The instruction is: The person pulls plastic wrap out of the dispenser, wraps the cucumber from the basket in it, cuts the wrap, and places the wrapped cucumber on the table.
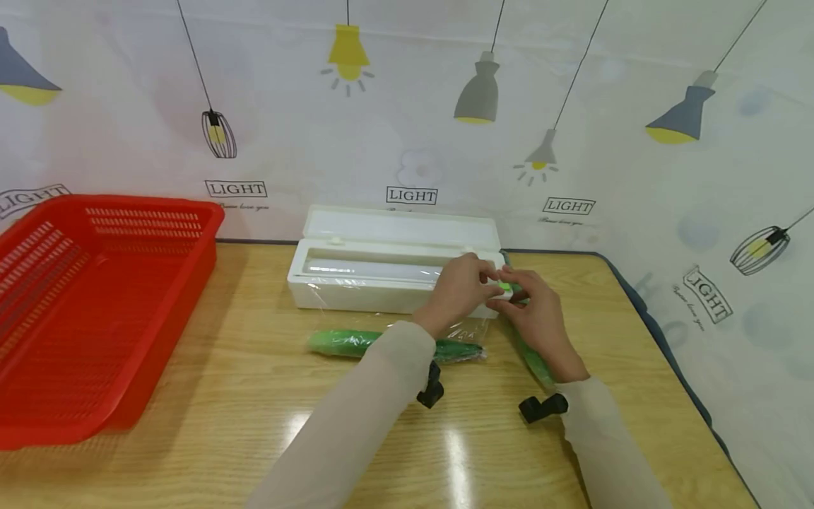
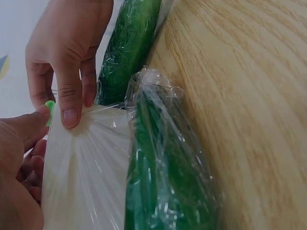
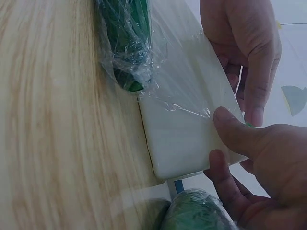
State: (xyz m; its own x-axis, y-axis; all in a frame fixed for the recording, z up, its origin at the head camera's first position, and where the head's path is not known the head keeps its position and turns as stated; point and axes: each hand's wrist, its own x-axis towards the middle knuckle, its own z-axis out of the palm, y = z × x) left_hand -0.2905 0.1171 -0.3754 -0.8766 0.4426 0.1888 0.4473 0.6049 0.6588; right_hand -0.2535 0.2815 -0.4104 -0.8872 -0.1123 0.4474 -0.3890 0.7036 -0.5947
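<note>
A white cling film box [image 1: 388,293] stands with its lid raised and a film roll inside. Film stretches from it over its front to a wrapped cucumber [image 1: 343,343] lying before it. My left hand [image 1: 459,290] pinches the small green slide cutter [image 2: 50,112] at the box's right end, its thumb on the tab. With the thumb on the front and fingers round the end, my right hand [image 3: 268,167] grips the box's right corner. A second wrapped cucumber [image 1: 535,364] lies right of the box, partly hidden under my right hand and wrist.
A red plastic basket [image 1: 159,339] stands on the left of the wooden table [image 1: 242,396]. Behind the box rises a wall covering [image 1: 286,85] printed with lamps. The table's right edge runs beyond my right arm.
</note>
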